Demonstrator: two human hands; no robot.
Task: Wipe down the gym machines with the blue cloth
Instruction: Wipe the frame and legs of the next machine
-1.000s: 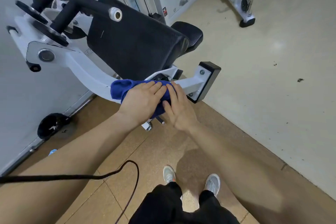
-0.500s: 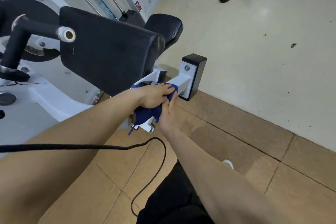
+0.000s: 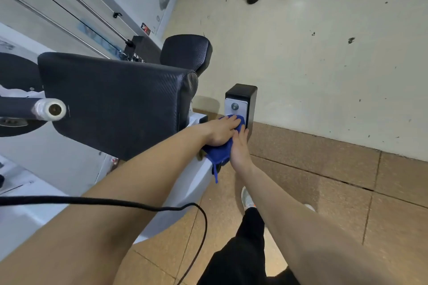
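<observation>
Head view: left hand is pressing the blue cloth onto the end of the white frame, right hand bracing beside, both grips apart; unpinched, the cloth could be slipping off.

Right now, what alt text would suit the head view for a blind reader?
The left hand and right hand press a blue cloth onto a white machine frame beside its black end cap; a black pad sits left.

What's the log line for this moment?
step: wiping | left hand: presses blue cloth on white metal frame | right hand: touches cloth
</observation>
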